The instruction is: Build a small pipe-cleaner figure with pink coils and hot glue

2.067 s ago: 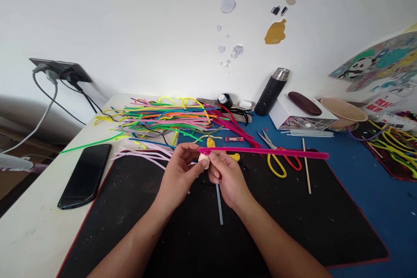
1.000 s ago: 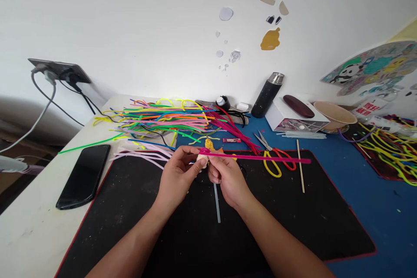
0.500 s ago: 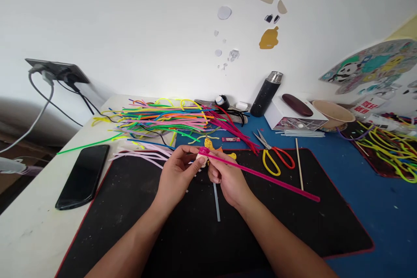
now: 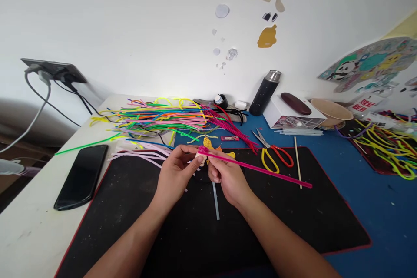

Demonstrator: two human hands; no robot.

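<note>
Above the black mat my left hand pinches a small cream-coloured piece between thumb and fingers. A magenta pipe cleaner is coiled at that piece, and its long free end slants out to the right and down. My right hand is closed on the pipe cleaner just right of the coil. Under my right hand a pale thin stick points toward me; I cannot tell whether it joins the cream piece.
A heap of coloured pipe cleaners lies behind my hands. Also around are a black phone at left, scissors, a wooden skewer, a dark flask, a white box, and more pipe cleaners at far right.
The pink pipe cleaner now has a coil at the cream piece. Its free end, level at first, swung down to the right and has risen slightly in the last half second.
</note>
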